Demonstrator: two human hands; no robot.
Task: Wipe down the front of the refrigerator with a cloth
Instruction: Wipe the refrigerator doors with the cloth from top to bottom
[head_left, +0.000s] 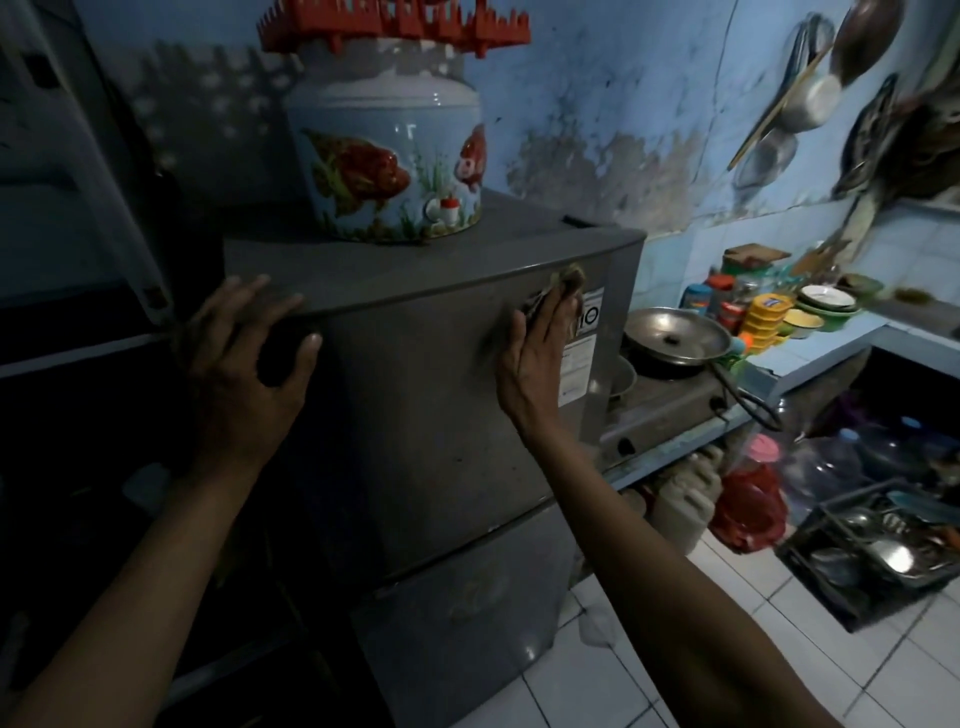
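A grey two-door refrigerator fills the middle of the head view. My right hand lies flat against the upper door near its top right corner, pressing a small dark cloth onto the surface beside white stickers. Most of the cloth is hidden under my fingers. My left hand grips the top left corner of the upper door, fingers spread over the edge and thumb on the front. The lower door shows below.
A painted ceramic jar with fish stands on the fridge top under a red rack. To the right are a gas stove with a lidded pan, a tiled counter with containers, bottles and a crate of dishes on the floor.
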